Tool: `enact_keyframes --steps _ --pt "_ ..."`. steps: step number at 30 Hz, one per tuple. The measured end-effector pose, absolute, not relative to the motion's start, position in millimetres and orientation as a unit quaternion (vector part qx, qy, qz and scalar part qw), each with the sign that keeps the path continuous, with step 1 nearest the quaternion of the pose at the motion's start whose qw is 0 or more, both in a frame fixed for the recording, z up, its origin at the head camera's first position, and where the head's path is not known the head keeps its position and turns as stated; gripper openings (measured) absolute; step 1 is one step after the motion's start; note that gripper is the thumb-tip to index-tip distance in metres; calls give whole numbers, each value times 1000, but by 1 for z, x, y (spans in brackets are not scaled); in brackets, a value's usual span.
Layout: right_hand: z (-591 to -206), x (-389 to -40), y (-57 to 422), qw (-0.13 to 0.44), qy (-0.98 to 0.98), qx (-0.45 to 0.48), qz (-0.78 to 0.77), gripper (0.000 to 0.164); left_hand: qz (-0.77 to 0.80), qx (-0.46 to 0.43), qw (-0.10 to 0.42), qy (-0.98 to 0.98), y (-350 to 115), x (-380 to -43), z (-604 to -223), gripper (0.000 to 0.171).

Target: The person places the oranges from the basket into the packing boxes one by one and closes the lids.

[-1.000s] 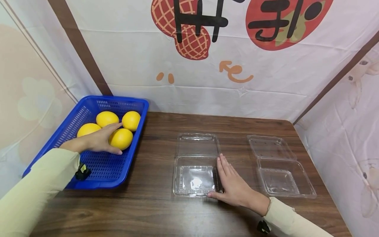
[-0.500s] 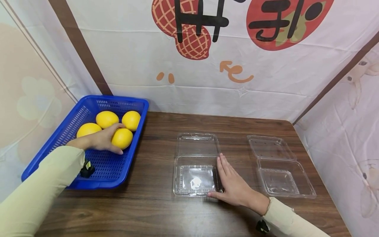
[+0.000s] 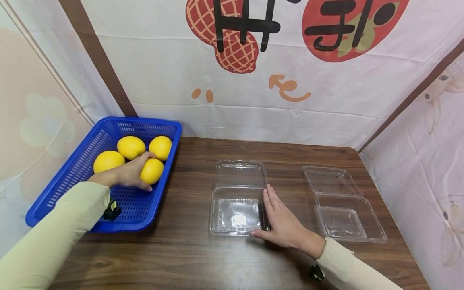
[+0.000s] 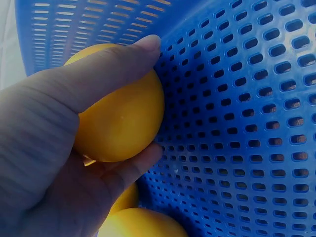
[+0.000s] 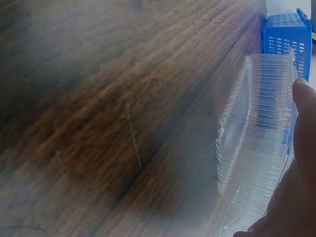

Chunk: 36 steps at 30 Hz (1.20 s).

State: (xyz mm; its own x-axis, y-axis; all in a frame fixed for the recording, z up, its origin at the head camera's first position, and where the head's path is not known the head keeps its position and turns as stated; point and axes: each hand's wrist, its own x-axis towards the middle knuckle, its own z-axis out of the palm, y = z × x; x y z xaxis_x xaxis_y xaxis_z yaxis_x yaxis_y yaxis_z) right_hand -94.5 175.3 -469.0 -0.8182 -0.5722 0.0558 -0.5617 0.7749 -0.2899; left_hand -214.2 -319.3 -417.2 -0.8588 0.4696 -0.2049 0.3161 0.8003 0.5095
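My left hand [image 3: 129,172] reaches into the blue plastic basket [image 3: 170,173] and grips a round yellow fruit [image 3: 152,171]. In the left wrist view, the thumb lies across the top of this yellow fruit [image 4: 123,121] and the fingers curl under it. Three more yellow fruits [image 3: 108,161] sit around the hand in the basket. My right hand [image 3: 284,221], fingers straight, rests along the right side of an open clear plastic clamshell box [image 3: 239,193], with the thumb at its front corner. The right wrist view shows the ribbed wall of this clear box [image 5: 261,133] beside the fingers.
A second open clear clamshell box [image 3: 342,221] lies on the wooden table [image 3: 174,257] to the right of my right hand. Printed white cloth [image 3: 156,80] hangs behind the table and along both sides.
My left hand and the gripped fruit have shifted slightly right toward the basket's wall. The nearer clamshell box and my right hand have slid a little left and away.
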Motion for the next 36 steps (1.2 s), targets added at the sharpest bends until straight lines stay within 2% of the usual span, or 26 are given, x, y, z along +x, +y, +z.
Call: enact_keyframes --steps 15,36 --pt "-472 -111 161 28 944 -287 -163 122 227 205 184 934 -322 -213 -418 107" --pt "-469 -130 146 55 947 -265 -171 125 234 197 178 935 -318 -211 -415 107"
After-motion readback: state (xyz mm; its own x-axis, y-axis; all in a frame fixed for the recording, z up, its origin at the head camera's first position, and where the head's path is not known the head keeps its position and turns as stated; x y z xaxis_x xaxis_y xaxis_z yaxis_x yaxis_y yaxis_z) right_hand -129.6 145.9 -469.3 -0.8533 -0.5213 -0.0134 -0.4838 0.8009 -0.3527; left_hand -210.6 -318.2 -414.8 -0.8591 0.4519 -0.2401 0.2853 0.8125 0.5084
